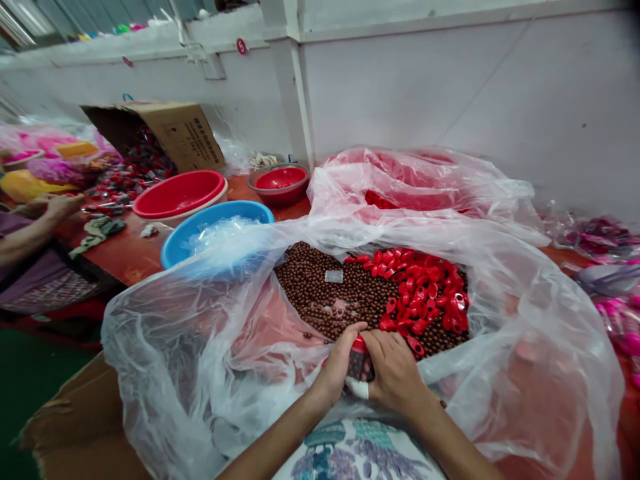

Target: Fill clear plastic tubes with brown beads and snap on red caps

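Between my two hands is a small clear container [355, 365] with dark brown beads inside and a red cap on top. My left hand [334, 367] grips its left side, fingertips up by the cap. Closed on the right side is my right hand [394, 368], its thumb wrapped in white tape. Just beyond my hands lies a heap of brown beads [320, 287] in a spread clear plastic bag [200, 353]. Red caps [425, 290] are piled on the heap's right part. One empty clear container [334, 276] rests on the beads.
Clear pieces fill a blue basin [167, 250] at left. Behind it stand a red basin [180, 193], a smaller bowl [279, 190] and a tipped cardboard box [195, 137]. Another bag [425, 180] of red parts lies by the wall. A co-worker's arm [35, 233] shows far left.
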The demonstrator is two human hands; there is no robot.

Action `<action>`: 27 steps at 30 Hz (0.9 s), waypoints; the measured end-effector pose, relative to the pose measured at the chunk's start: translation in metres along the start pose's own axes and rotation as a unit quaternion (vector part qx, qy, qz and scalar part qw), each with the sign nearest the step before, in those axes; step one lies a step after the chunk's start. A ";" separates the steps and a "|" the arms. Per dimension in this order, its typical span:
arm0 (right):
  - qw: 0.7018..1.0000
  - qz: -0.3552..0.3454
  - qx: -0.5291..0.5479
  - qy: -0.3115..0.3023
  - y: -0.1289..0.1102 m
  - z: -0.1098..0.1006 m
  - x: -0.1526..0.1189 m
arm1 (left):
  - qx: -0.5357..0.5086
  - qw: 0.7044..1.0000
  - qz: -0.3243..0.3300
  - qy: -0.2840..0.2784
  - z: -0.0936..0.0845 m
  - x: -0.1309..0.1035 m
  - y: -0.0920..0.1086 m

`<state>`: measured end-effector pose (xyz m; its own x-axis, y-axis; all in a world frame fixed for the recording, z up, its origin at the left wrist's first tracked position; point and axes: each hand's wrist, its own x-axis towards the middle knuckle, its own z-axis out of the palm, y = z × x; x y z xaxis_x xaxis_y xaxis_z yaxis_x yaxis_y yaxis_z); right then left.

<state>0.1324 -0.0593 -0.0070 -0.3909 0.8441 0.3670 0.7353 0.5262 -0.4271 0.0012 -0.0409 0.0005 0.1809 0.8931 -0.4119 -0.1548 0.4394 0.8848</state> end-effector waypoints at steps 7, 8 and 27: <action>0.931 0.301 0.204 -0.028 0.020 -0.022 -0.008 | 0.189 0.982 0.024 0.004 -0.053 -0.005 0.023; 0.923 0.307 0.225 -0.053 0.023 -0.024 -0.010 | 0.253 0.967 0.018 0.004 -0.060 -0.010 0.022; 0.925 0.150 0.337 -0.095 -0.007 0.027 -0.017 | 0.093 0.994 0.049 0.005 -0.040 -0.027 -0.007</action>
<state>0.1189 -0.0748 -0.0330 -0.3627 0.9316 0.0245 0.3392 0.1565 -0.9276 -0.0414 -0.0640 -0.0035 0.1646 0.9322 -0.3225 0.0121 0.3250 0.9456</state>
